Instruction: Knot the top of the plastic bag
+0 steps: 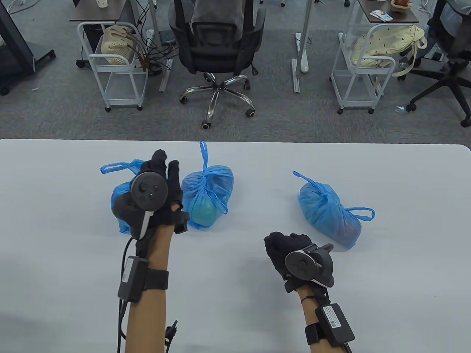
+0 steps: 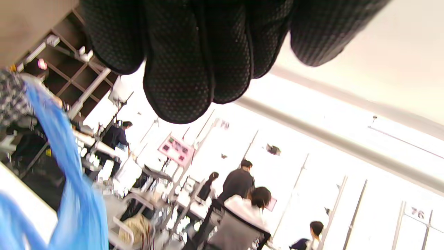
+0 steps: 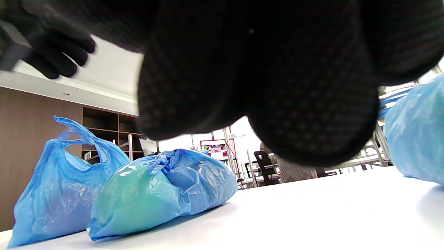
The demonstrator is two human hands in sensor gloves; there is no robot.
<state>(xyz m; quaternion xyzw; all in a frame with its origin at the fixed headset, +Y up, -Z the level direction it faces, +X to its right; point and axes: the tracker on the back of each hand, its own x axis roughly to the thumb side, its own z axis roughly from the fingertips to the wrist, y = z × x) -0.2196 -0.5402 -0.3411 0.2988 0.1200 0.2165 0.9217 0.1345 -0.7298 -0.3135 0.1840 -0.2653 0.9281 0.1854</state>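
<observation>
Three blue plastic bags lie on the white table [image 1: 235, 301]. The left bag [image 1: 118, 195] has loose, untied handles and is partly hidden by my left hand [image 1: 165, 161], which hovers above it with fingers stretched out and holds nothing. The left wrist view shows those fingers [image 2: 180, 80] empty, with blue plastic [image 2: 69, 173] below. The middle bag [image 1: 208, 198] is knotted and holds a green ball. The right bag [image 1: 327, 213] is knotted and lies on its side. My right hand [image 1: 279, 246] rests on the table with curled fingers, empty, left of the right bag.
The right wrist view shows the left bag [image 3: 52, 180], middle bag [image 3: 156, 191] and right bag [image 3: 416, 139] on the table. Beyond the table's far edge stand an office chair [image 1: 217, 47] and two white carts [image 1: 114, 70].
</observation>
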